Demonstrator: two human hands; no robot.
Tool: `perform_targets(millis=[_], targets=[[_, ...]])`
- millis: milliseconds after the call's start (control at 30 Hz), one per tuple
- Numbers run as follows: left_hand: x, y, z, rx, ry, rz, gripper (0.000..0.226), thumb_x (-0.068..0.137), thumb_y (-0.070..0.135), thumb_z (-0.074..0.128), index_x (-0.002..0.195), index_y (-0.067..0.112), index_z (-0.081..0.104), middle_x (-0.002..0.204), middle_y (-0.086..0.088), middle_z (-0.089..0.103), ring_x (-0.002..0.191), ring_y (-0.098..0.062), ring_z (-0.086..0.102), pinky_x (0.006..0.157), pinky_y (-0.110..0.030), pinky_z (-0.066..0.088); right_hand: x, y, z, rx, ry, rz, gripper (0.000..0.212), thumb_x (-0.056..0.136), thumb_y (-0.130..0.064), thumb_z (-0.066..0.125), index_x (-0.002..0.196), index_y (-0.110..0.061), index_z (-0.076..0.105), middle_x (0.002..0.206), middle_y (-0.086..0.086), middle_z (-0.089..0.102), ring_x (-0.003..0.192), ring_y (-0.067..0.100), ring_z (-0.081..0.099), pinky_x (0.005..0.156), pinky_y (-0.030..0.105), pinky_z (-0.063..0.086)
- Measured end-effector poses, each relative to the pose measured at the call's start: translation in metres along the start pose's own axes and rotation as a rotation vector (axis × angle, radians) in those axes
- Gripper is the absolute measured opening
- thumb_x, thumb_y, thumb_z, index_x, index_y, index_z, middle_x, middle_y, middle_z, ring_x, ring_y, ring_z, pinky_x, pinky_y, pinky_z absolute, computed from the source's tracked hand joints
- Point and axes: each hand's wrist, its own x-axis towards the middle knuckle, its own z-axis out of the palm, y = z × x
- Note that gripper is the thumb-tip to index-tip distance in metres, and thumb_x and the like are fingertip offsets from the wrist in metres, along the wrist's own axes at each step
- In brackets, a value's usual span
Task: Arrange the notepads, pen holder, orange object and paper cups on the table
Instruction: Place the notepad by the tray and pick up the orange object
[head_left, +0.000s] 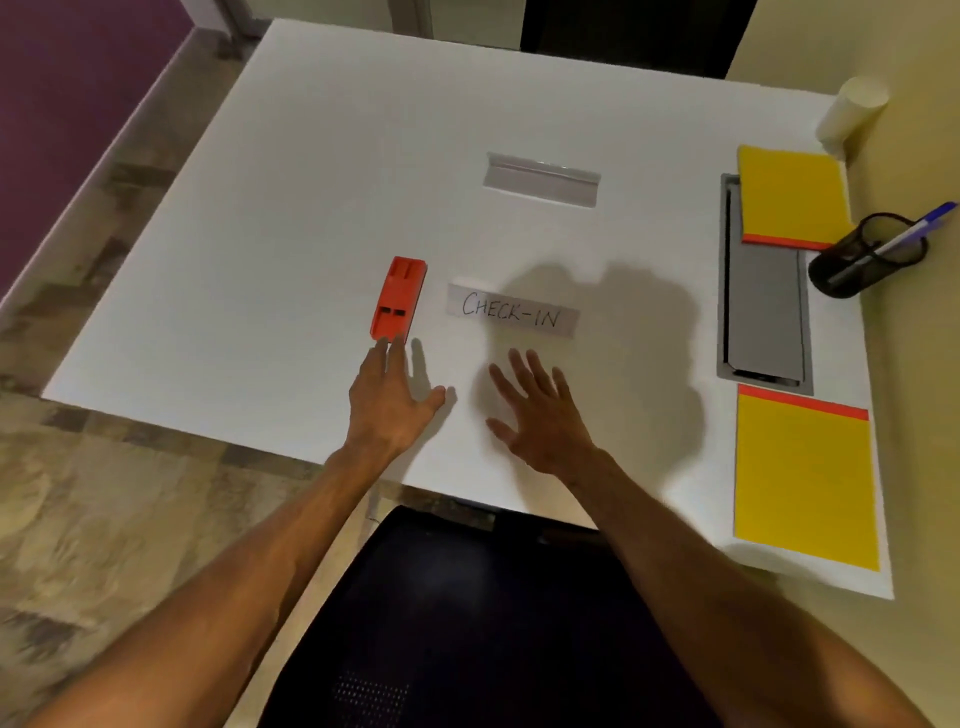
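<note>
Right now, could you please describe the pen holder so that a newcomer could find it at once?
Look to the white table's right edge, beside the grey hatch set into the top. Just beyond the farther yellow notepad stands the pen holder: a black mesh cup, the only dark object on the table, with a blue-and-white pen sticking out.

Both bare arms reach forward. The left hand (387, 400) lies flat, fingers straight, thumb out. The right hand (540, 415) is spread wide, palm down.

Counted on the table (311, 156): two yellow notepads (792, 195) (805, 483), one orange object (399, 298), one pen holder (865, 257) with one pen (919, 228), one paper-cup stack (852, 111), one label (512, 310).
</note>
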Motion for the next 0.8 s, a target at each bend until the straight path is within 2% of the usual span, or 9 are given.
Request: perform_targets(millis=[100, 233, 333, 533, 600, 800], targets=[[0.018, -0.016, 0.006, -0.052, 0.022, -0.015, 0.089, 0.082, 0.048, 0.072, 0.150, 0.014, 0.026, 0.151, -0.014, 0.036, 0.136, -0.033, 0.039, 0.106, -0.053, 0.043, 0.015, -0.003, 0.014, -0.033, 0.016, -0.020, 0.072, 0.100, -0.058, 0.026, 0.158, -0.028, -0.006, 0.164, 0.004, -0.020, 0.150, 0.024, -0.022, 0.124, 0.051, -0.003], [0.040, -0.037, 0.018, -0.124, 0.048, -0.068, 0.095, 0.081, 0.047, 0.074, 0.152, 0.012, 0.022, 0.152, -0.016, 0.032, 0.140, -0.033, 0.032, 0.112, -0.052, 0.038, 0.026, -0.001, 0.032, -0.055, 0.051, -0.015, 0.069, 0.101, -0.061, 0.017, 0.157, -0.029, -0.009, 0.165, 0.002, -0.020, 0.150, 0.023, -0.023, 0.123, 0.053, 0.000], [0.056, -0.043, 0.020, -0.141, 0.100, -0.085, 0.097, 0.081, 0.042, 0.077, 0.152, 0.005, 0.021, 0.152, -0.018, 0.031, 0.140, -0.032, 0.031, 0.114, -0.043, 0.034, 0.028, -0.001, 0.040, -0.048, 0.080, -0.015, 0.069, 0.101, -0.062, 0.016, 0.157, -0.030, -0.010, 0.165, 0.001, -0.019, 0.151, 0.023, -0.021, 0.123, 0.053, 0.000], [0.089, -0.040, 0.022, -0.146, 0.180, -0.092, 0.074, 0.077, 0.033, 0.080, 0.132, 0.002, 0.041, 0.123, -0.018, 0.050, 0.112, -0.032, 0.048, 0.091, -0.037, 0.044, 0.028, 0.000, 0.046, -0.058, 0.133, -0.012, 0.069, 0.102, -0.060, 0.019, 0.158, -0.030, -0.006, 0.166, 0.002, -0.013, 0.152, 0.023, -0.017, 0.123, 0.054, 0.002], [0.097, -0.037, 0.024, -0.137, 0.184, -0.118, 0.068, 0.078, 0.035, 0.078, 0.128, 0.003, 0.045, 0.120, -0.017, 0.051, 0.110, -0.031, 0.049, 0.085, -0.032, 0.041, 0.028, 0.000, 0.047, -0.069, 0.143, -0.012, 0.069, 0.102, -0.060, 0.021, 0.158, -0.029, -0.004, 0.167, 0.002, -0.012, 0.153, 0.024, -0.015, 0.123, 0.054, 0.004], [0.111, -0.033, 0.026, -0.110, 0.218, -0.187, 0.050, 0.077, 0.033, 0.076, 0.113, 0.004, 0.056, 0.108, -0.014, 0.054, 0.097, -0.024, 0.051, 0.076, -0.032, 0.044, 0.028, 0.001, 0.049, -0.087, 0.171, -0.018, 0.070, 0.101, -0.059, 0.023, 0.159, -0.028, -0.001, 0.167, 0.003, -0.009, 0.153, 0.024, -0.012, 0.122, 0.054, 0.006]])
